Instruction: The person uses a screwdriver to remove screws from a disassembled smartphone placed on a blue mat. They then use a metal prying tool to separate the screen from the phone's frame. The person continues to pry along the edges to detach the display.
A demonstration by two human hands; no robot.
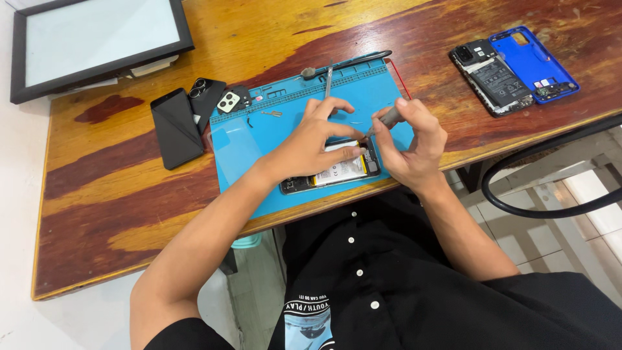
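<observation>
Pinched between my right hand's [414,146] thumb and fingers is a slim grey screwdriver [387,119], the grip narrow and closed around its handle, the tip angled down toward the top end of the opened phone [330,172]. My left hand [311,142] has no closed grip; its fingers spread and press flat on the phone's white-labelled battery, which I judge is to keep the body from sliding under the tool. That phone lies on the near edge of the blue repair mat [246,149], close to my body, probably so both wrists can rest on the worktop [116,194]. From this head view, tweezers [328,81] and a long dark tool [350,63] lie along the mat's far edge, within reach. A black phone back [176,128] and camera pieces [228,102] sit left of the mat, a second opened phone with its blue cover [534,61] far right, and a framed panel [97,39] at the far left corner. The driver's tip is hidden behind my fingers, so I cannot tell which screw it meets.
</observation>
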